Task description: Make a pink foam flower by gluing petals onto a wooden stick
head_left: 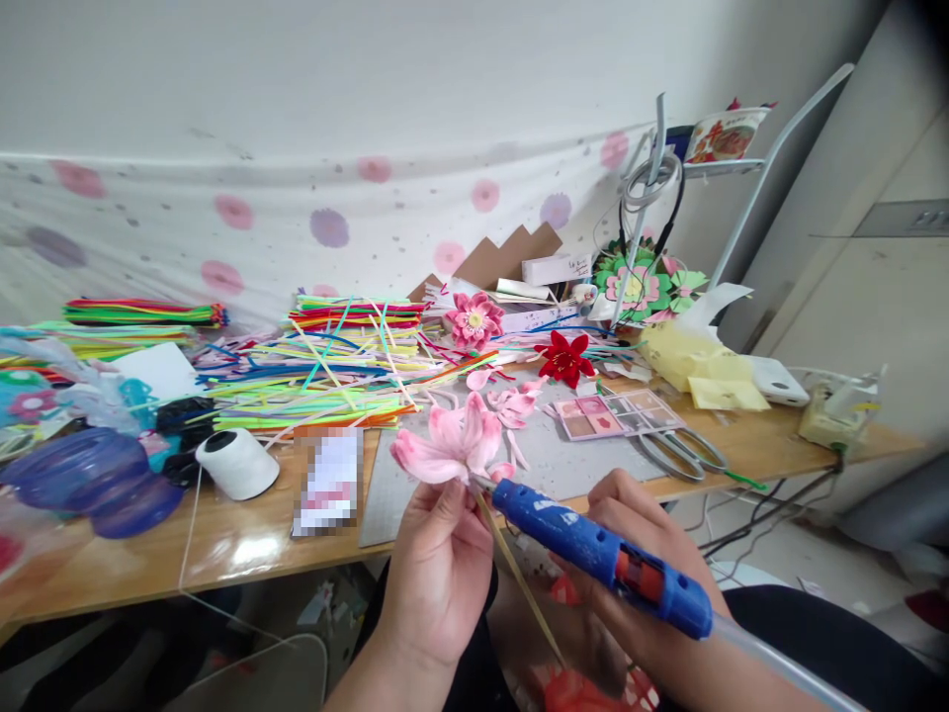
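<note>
My left hand (437, 564) is closed on the thin wooden stem (519, 578) of a pink handmade flower (449, 447), just under its petals, holding it over the table's front edge. A blue hot glue gun (597, 554) lies across my right hand (638, 554), whose fingers wrap its body. The gun's nozzle touches the base of the flower's petals. A clear glue stick pokes out of the gun's back end toward the lower right.
On the wooden table (222, 549) lie a pile of coloured pipe cleaners (333, 366), a white thread spool (237, 463), a grey cutting mat (549, 455), loose pink petals (515, 403), a red flower (564, 358), scissors (682, 450), a colour palette (615, 413) and blue plastic bowls (96, 480).
</note>
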Demonstrator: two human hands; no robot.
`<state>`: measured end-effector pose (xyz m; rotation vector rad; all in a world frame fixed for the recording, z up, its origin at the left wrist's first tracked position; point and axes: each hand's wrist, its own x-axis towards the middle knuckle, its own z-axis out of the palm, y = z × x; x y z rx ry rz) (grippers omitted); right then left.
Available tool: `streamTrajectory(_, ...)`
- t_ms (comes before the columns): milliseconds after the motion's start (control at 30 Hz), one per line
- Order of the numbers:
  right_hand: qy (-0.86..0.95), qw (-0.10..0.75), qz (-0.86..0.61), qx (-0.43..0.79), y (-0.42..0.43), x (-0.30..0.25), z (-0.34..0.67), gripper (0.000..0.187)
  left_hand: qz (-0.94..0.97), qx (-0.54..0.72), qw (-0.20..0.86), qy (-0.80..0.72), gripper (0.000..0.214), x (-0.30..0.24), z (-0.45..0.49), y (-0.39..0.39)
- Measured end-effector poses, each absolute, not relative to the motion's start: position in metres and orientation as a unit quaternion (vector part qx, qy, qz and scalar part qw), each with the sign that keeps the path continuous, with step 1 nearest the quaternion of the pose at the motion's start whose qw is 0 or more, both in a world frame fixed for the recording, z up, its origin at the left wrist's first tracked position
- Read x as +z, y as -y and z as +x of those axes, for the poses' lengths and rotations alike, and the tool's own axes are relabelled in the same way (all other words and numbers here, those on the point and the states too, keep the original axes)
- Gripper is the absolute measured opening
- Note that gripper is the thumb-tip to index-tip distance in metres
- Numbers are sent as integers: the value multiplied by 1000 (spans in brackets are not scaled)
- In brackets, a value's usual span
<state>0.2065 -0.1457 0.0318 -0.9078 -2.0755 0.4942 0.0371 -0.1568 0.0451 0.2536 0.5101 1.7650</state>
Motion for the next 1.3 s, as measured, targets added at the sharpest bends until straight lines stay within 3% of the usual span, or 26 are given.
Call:
streamTrajectory(433, 786, 418, -397, 222, 153, 44, 201, 11, 95, 769, 587, -235, 14, 43, 37, 155)
streamTrajectory(833, 817, 355, -371, 263, 144, 44, 226, 15, 164, 772, 547, -279, 16, 38, 30, 150)
streamTrajectory(1033, 524, 472, -554, 442, 82, 38, 311, 30, 126, 766, 530, -341, 18, 36, 10, 146)
streamTrajectory(1133, 441, 490, -635, 402, 41, 25, 364, 24, 121, 758, 525, -367, 10, 30, -1, 143)
streamTrajectory(1300, 361, 442, -743, 350, -6, 1, 398, 30, 180, 773, 504, -342, 6, 16, -13, 141)
